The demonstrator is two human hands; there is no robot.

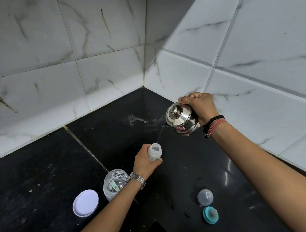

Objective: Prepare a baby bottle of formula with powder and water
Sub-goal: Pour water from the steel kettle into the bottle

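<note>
Presently, the right hand (200,104) grips a tilted steel kettle (182,119), fingers curled round its far side; a thin stream of water (160,133) falls from its spout into the open baby bottle (154,152). The left hand (145,162) clamps that bottle upright above the black counter (41,172). Behind the left wrist stands a clear powder jar (113,183) holding a green scoop (113,184), its white lid (85,203) beside it. Below the right forearm lie a clear bottle cap (205,197) and teal nipple ring (210,215).

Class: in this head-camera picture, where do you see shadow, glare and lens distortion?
Head view: a broad diagonal shadow crosses the tiled wall; glare spots shine on the steel pot and the black counter; wide-angle bending curves the tile lines near the edges.
</note>
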